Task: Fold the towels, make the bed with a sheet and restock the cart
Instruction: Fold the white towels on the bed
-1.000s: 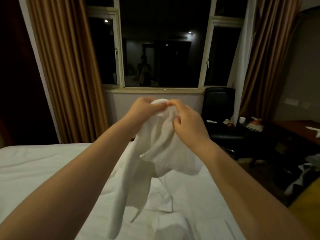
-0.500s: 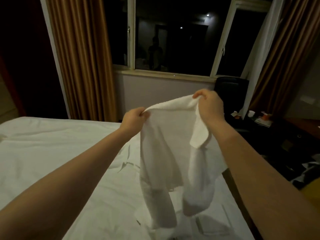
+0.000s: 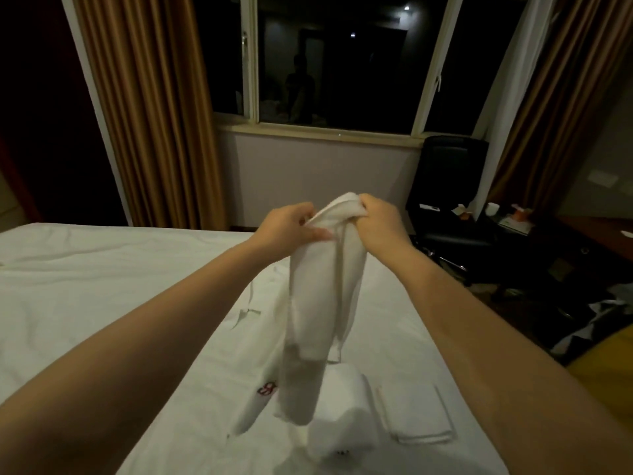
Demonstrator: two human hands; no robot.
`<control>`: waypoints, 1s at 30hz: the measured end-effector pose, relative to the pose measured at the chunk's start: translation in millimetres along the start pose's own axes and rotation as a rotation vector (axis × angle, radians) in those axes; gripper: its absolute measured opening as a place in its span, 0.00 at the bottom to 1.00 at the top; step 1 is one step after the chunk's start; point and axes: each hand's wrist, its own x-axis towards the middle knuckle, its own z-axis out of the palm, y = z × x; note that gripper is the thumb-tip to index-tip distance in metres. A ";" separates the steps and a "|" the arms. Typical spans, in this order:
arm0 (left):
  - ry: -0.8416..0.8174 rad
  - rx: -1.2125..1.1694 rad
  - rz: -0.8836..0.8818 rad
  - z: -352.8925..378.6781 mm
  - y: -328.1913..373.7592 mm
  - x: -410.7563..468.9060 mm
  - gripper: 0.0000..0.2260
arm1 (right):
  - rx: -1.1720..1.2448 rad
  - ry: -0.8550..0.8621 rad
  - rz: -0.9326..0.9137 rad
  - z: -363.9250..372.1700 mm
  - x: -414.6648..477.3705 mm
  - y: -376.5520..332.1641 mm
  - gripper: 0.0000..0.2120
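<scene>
Bed (image 3: pixel 102 286) below; left hand (image 3: pixel 287 228) and right hand (image 3: pixel 380 221) close together pinching towel (image 3: pixel 325 286) top edge, mid-fold, so next I'd lay it flat and halve it.

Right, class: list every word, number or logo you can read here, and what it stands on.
No text is readable.
Red stitched mark on the bed linen: blurred, unreadable.
Dark mark on the rolled towel: too small.
Orange box beside the chair: print too small.
Held towel: no text visible.
</scene>
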 end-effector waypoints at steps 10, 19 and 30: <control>-0.086 -0.335 -0.165 37.1 -10.0 -20.6 0.05 | 0.141 0.111 -0.073 -22.6 5.8 -20.4 0.10; -0.084 -0.514 -0.147 76.5 17.1 -12.5 0.03 | 0.191 0.226 0.079 -40.7 0.6 13.6 0.08; 0.248 -0.014 -0.091 56.4 -12.0 23.8 0.09 | 0.005 0.184 0.490 -77.0 -16.1 115.6 0.18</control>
